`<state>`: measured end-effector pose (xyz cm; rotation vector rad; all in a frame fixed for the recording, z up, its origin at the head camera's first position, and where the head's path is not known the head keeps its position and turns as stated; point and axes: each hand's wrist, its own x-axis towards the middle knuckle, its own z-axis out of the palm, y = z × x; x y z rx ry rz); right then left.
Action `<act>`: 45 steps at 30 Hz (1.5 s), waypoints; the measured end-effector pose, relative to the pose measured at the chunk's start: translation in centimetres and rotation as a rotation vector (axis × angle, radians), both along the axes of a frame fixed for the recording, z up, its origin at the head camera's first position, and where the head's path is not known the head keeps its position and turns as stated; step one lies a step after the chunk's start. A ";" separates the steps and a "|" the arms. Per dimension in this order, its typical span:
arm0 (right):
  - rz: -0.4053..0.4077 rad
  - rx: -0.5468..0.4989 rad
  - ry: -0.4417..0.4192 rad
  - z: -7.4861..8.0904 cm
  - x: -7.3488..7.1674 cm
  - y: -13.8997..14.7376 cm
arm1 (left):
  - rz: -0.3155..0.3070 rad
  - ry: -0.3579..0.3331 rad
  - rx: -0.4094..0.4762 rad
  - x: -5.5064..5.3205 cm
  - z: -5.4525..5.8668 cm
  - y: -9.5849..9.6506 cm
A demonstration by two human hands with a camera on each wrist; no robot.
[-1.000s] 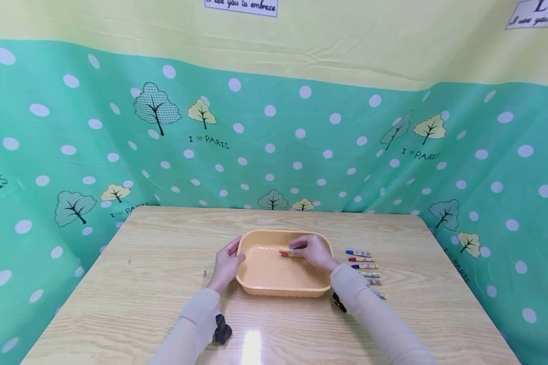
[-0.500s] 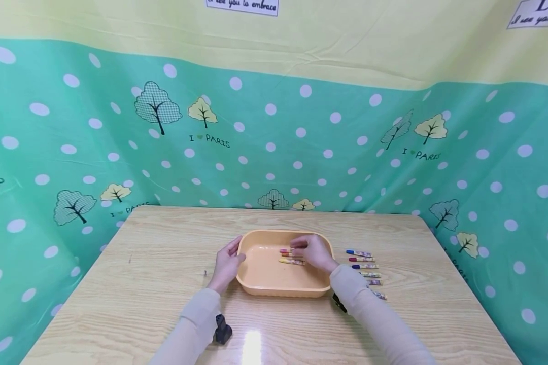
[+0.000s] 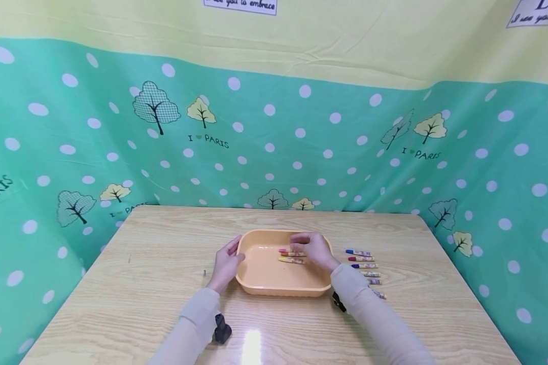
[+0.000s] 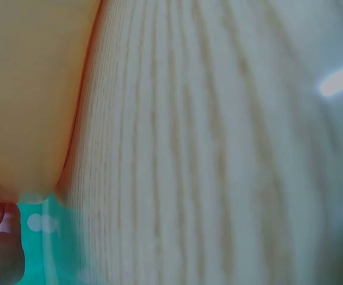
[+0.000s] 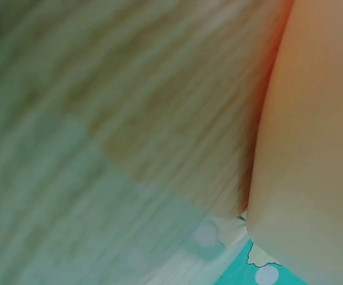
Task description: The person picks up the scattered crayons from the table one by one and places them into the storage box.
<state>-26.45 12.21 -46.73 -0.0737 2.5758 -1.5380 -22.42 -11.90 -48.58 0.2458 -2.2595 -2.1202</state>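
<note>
A peach plastic tray [image 3: 274,289] stands on the table. My left hand [image 3: 226,263] grips its left rim, thumb over the inside and fingers along the outer wall; part of that hand also shows low in the left wrist view. Inside the tray lie a pink crayon [image 3: 284,250], an orange crayon [image 3: 286,254] and a yellow crayon [image 3: 292,260]. Over the tray's right side, my right hand [image 3: 317,250] has its fingertips just above the right end of the pink crayon, with a gap showing between the fingers. In the right wrist view only the tray wall [image 5: 314,136] and table appear.
Several more crayons [image 3: 362,259] lie in a column on the table [image 3: 164,274] right of the tray, partly behind the right sleeve [image 3: 365,299]. A small dark object [image 3: 204,272] lies left of the left hand. A patterned cloth [image 3: 274,152] closes off the far side.
A second ago the yellow crayon lay at the back by the right fingers; it now lies in front of the orange one. The right fingers have risen slightly. The left hand keeps its place.
</note>
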 end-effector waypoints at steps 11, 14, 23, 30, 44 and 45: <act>0.036 -0.155 0.084 2.2 0.5 1.9 | -0.010 -0.010 0.011 -0.1 0.2 -0.1; 0.024 -0.136 0.097 2.9 0.6 3.6 | -0.015 -0.013 0.013 -0.1 0.3 -0.1; -0.009 -0.063 0.131 2.7 0.6 10.1 | -0.012 -0.017 -0.002 -0.2 0.2 -0.1; -0.037 -0.018 0.106 1.3 0.1 14.6 | -0.015 -0.028 -0.010 -0.1 0.3 0.0; -0.060 0.145 0.068 -1.8 -0.7 17.8 | -0.014 -0.013 0.010 -0.2 0.0 -0.1; -0.060 0.148 0.064 -2.0 -0.8 17.9 | -0.015 -0.012 0.006 -0.2 0.0 -0.1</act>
